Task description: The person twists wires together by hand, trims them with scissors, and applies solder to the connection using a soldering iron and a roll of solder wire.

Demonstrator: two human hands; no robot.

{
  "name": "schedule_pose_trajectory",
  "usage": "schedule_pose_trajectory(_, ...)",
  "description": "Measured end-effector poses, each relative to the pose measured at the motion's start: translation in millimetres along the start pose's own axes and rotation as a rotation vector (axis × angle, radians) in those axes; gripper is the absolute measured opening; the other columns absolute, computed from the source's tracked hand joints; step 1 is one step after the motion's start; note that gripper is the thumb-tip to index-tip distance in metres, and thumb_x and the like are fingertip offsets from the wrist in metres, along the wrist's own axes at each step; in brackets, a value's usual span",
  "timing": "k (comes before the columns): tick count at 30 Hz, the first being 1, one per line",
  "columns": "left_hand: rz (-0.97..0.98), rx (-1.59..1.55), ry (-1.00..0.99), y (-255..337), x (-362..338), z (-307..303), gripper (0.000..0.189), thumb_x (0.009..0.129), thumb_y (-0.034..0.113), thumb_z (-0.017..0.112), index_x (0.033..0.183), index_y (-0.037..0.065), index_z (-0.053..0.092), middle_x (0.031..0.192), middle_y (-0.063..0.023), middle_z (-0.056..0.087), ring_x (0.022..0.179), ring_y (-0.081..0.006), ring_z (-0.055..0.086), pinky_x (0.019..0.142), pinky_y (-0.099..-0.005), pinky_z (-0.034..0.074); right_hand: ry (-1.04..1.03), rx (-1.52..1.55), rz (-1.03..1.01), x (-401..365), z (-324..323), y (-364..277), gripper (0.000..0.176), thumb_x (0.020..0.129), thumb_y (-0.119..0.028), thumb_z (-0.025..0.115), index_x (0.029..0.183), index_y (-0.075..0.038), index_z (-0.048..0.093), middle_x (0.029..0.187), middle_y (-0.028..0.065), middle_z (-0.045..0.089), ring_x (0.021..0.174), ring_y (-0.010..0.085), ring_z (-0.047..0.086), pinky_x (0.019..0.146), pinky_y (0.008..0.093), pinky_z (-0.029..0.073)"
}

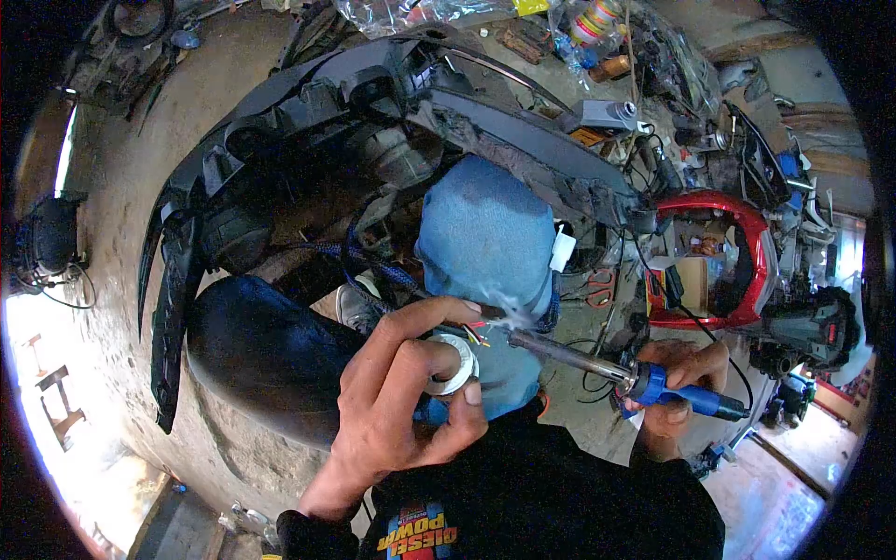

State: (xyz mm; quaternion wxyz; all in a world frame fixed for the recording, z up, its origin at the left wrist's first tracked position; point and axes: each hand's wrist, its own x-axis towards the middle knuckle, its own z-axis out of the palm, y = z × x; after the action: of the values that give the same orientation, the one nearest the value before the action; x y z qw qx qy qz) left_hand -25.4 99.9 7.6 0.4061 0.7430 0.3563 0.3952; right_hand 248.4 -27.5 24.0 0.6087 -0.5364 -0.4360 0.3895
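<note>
My left hand [397, 397] is closed around a small whitish round reel [457, 364], pinched between thumb and fingers. Its index finger reaches out toward thin coloured wires [478, 334] with bare-looking ends. My right hand [677, 378] grips the blue handle of a soldering iron [569, 357], which points left at those wires. Pale smoke [509, 308] rises around the iron's tip. Whether the tip touches a wire cannot be made out through the smoke. Below the hands are my knees in blue jeans [485, 229].
A large black vehicle fairing [308, 121] arches over my legs. To the right lie a red plastic frame [761, 266], red-handled scissors [600, 287] and a grey bottle [611, 114]. A black cable [677, 303] runs near the right hand. Bottles and plastic wrapping [593, 28] lie at the back.
</note>
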Motion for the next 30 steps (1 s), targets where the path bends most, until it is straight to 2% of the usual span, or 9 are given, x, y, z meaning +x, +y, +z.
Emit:
schedule_pose_trajectory(3,-0.008,0.007,-0.008,1.9,0.5,-1.9,0.018,0.075,0.005,0.070,0.084,0.003,0.054,0.111,-0.0184,0.066,0.086,-0.0264,0.067,0.073,-0.0335,0.056,0.000,0.044,-0.080,-3.0,-3.4,8.2,0.046,0.077,-0.030,0.086,0.092,-0.005,0.050,0.062,0.0154,0.062,0.050,0.0253,0.063,0.041,0.0318,0.053)
schedule_pose_trajectory(6,-0.017,0.002,-0.006,2.0,-0.2,-1.6,0.018,0.075,0.005,0.070,0.084,0.003,0.054,0.110,-0.0181,0.066,0.086,-0.0264,0.067,0.073,-0.0335,0.056,-0.014,0.033,-0.095,-0.5,-1.7,7.6,0.045,0.078,-0.030,0.085,0.093,-0.005,0.050,0.062,0.0153,0.062,0.050,0.0252,0.064,0.041,0.0318,0.053)
schedule_pose_trajectory(10,-0.008,-0.002,-0.002,0.2,-1.2,-1.1,0.018,0.074,0.005,0.070,0.084,0.003,0.055,0.110,-0.0180,0.066,0.086,-0.0263,0.067,0.073,-0.0334,0.056,-0.034,0.022,-0.087,-2.1,-6.5,9.3,0.043,0.079,-0.031,0.084,0.093,-0.007,0.051,0.063,0.0144,0.062,0.051,0.0248,0.064,0.041,0.0316,0.053)
schedule_pose_trajectory(15,0.005,-0.013,0.005,0.3,0.7,-1.5,0.019,0.073,0.004,0.070,0.084,0.003,0.055,0.109,-0.0181,0.066,0.086,-0.0264,0.067,0.073,-0.0336,0.056,0.027,-0.050,0.021,1.8,6.9,-3.8,0.049,0.078,-0.046,0.084,0.089,-0.009,0.054,0.064,0.0011,0.058,0.052,0.0172,0.060,0.054,0.0366,0.057)
schedule_pose_trajectory(29,-0.012,-0.008,-0.001,2.3,1.1,0.1,0.019,0.074,0.005,0.071,0.084,0.002,0.055,0.108,-0.0183,0.066,0.084,-0.0271,0.068,0.071,-0.0338,0.057,0.011,-0.094,-0.027,0.4,5.5,0.1,0.048,0.079,-0.046,0.083,0.090,-0.009,0.054,0.065,0.0014,0.057,0.053,0.0169,0.058,0.057,0.0381,0.057)
schedule_pose_trajectory(30,-0.013,-0.009,0.001,2.7,1.2,0.4,0.020,0.074,0.005,0.072,0.084,0.002,0.055,0.107,-0.0182,0.066,0.084,-0.0270,0.068,0.070,-0.0337,0.057,0.012,-0.094,-0.055,-0.2,3.9,2.8,0.048,0.079,-0.043,0.084,0.091,-0.009,0.052,0.063,0.0043,0.058,0.051,0.0191,0.060,0.052,0.0356,0.055)
